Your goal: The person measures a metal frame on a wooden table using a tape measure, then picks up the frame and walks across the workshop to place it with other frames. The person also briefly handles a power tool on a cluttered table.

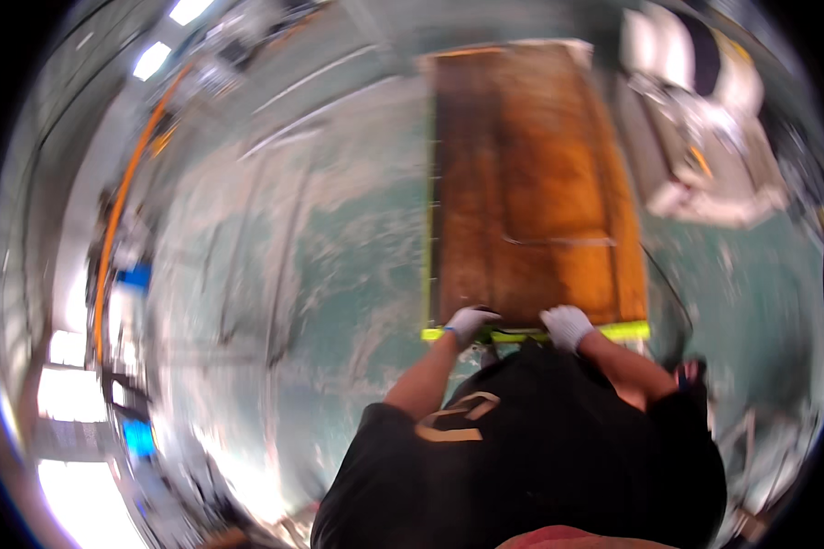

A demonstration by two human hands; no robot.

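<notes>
A large rust-brown panel (554, 183) with yellow-green strips along its left and near edges lies in front of me. My left hand (471, 322), in a white glove, is at the near edge, left of the middle. Its fingers are curled by a small dark thing too blurred to name. My right hand (568, 328), also white-gloved, rests at the same edge farther right. Its fingers look bent in, and whatever they may hold is hidden. A thin pale curved bar or line (558, 242) crosses the panel's surface.
A pale box-like unit (714, 174) with white rolls (682, 50) stands right of the panel. A dark cable (677, 293) curves along the floor beside it. The worn green floor (348, 238) spreads leftward. Blurred equipment and an orange rail (119, 220) line the far left.
</notes>
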